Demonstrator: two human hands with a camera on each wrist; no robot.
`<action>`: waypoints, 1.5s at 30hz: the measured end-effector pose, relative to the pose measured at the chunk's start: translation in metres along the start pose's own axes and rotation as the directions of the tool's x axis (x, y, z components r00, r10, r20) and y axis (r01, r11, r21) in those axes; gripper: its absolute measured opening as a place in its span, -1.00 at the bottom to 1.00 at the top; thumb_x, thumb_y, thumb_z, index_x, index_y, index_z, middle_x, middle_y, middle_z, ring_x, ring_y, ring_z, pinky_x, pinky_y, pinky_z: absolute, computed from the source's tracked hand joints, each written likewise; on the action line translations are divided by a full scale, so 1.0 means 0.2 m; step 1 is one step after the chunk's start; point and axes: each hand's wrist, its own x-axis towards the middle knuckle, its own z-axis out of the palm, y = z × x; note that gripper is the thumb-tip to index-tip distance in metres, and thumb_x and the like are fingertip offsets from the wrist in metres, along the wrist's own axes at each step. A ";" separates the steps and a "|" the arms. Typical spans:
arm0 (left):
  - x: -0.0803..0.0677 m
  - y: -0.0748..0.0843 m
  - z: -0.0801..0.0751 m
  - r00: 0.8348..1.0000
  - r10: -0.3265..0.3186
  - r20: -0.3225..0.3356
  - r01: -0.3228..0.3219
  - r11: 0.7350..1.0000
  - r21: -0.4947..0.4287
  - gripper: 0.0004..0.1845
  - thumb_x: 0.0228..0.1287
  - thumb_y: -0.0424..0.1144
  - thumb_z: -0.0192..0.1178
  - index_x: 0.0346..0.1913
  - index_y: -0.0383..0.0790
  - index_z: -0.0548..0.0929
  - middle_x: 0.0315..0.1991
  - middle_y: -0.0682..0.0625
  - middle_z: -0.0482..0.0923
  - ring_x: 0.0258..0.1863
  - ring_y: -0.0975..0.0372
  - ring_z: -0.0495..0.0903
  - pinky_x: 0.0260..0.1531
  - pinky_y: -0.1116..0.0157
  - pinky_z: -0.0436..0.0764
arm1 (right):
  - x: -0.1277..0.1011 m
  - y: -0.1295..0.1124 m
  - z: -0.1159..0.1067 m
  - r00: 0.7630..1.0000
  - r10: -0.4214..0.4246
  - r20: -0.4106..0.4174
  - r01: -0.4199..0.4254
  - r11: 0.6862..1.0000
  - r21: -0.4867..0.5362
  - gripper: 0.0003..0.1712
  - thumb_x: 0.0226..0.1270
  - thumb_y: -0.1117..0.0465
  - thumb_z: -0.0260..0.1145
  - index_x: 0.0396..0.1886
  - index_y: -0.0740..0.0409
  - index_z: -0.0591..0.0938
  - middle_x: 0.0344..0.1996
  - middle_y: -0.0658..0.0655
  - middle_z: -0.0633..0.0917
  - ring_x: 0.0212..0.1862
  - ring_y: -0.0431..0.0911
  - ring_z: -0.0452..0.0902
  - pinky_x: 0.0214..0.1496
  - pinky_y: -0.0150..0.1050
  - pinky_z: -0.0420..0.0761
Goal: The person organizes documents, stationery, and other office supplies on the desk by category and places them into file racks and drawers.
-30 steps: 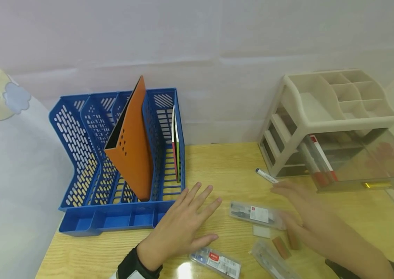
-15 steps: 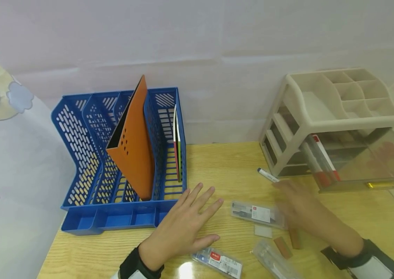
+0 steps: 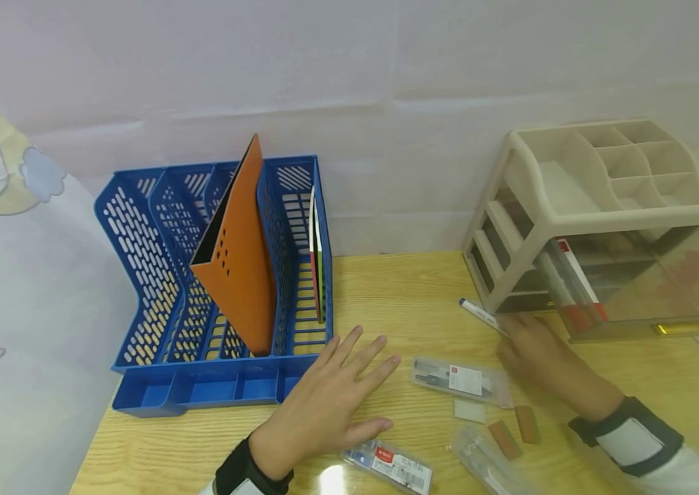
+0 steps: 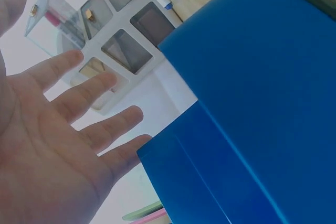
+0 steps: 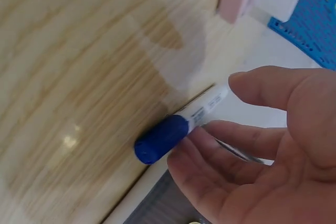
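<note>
My left hand [image 3: 332, 402] lies flat on the wooden table [image 3: 398, 295] with fingers spread, just in front of the blue file rack [image 3: 139, 275]; its bare palm [image 4: 52, 150] fills the left wrist view beside the rack's blue wall [image 4: 252, 119]. My right hand [image 3: 528, 347] reaches to a white marker with a blue cap [image 3: 479, 314] lying by the beige drawer organiser [image 3: 572, 199]. In the right wrist view the fingers [image 5: 226, 137] touch the marker [image 5: 178, 127] from below and the thumb hovers just above it, not clamped.
An orange folder [image 3: 238, 261] and thin books [image 3: 315, 254] stand in the rack. A clear drawer [image 3: 646, 289] juts out of the organiser. Clear pen packs [image 3: 457, 380] [image 3: 392, 466] [image 3: 485, 467], two brown erasers [image 3: 504, 440] and a white one [image 3: 469, 410] lie between my hands.
My right hand has moved away from the pen pack and up toward the marker by the organiser. The left hand has stayed flat in place.
</note>
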 end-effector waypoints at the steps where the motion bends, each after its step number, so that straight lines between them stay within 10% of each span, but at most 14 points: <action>1: 0.00 0.00 0.00 1.000 0.002 0.001 -0.002 1.000 -0.001 -0.15 0.36 0.40 0.13 0.60 0.11 0.28 0.63 -0.05 0.16 0.62 -0.14 0.09 0.49 -0.20 0.29 | 0.00 0.01 0.01 1.000 -0.001 0.001 0.001 1.000 -0.008 -0.49 0.17 0.42 0.35 0.14 0.52 0.57 -0.23 0.37 0.66 -0.21 0.23 0.63 -0.19 0.16 0.70; 16: 0.02 0.03 0.02 0.999 0.035 0.008 -0.035 0.999 -0.006 -0.11 0.35 0.45 0.08 0.63 0.15 0.21 0.67 -0.05 0.06 0.64 -0.16 0.02 0.52 -0.23 0.20 | 0.02 0.06 0.01 0.990 0.079 0.117 -0.081 0.997 0.011 -0.56 0.17 0.47 0.43 0.08 0.44 0.60 -0.30 0.22 0.66 -0.25 0.11 0.61 -0.26 0.02 0.70; 27: 0.03 0.05 0.04 0.998 0.063 -0.003 -0.063 0.998 -0.030 -0.09 0.32 0.42 0.16 0.63 0.14 0.20 0.65 -0.07 0.11 0.62 -0.17 0.09 0.48 -0.25 0.27 | -0.06 -0.19 -0.17 0.993 0.098 0.068 -0.107 0.983 0.148 -0.50 0.20 0.40 0.48 0.15 0.41 0.62 -0.24 0.19 0.72 -0.21 0.05 0.66 -0.21 -0.02 0.72; 40: -0.02 0.05 0.07 0.994 0.109 -0.008 -0.109 0.994 -0.006 -0.09 0.32 0.42 0.16 0.62 0.12 0.23 0.68 -0.08 0.01 0.60 -0.18 0.13 0.46 -0.21 0.33 | -0.26 -0.44 -0.40 0.994 0.084 -0.064 -0.067 0.972 0.227 -0.33 0.28 0.30 0.50 0.39 -0.01 0.57 0.05 0.08 0.77 -0.11 -0.26 0.74 -0.30 -0.39 0.74; 45: -0.05 0.06 0.09 0.993 0.117 0.019 -0.117 0.993 0.000 -0.10 0.37 0.42 0.09 0.64 0.14 0.17 0.68 -0.08 -0.02 0.61 -0.18 0.11 0.47 -0.20 0.33 | -0.31 -0.45 -0.55 0.955 0.001 -0.296 0.055 0.982 0.180 -0.42 0.31 0.19 0.50 0.32 0.10 0.63 0.06 -0.13 0.76 -0.01 -0.58 0.59 -0.21 -0.70 0.58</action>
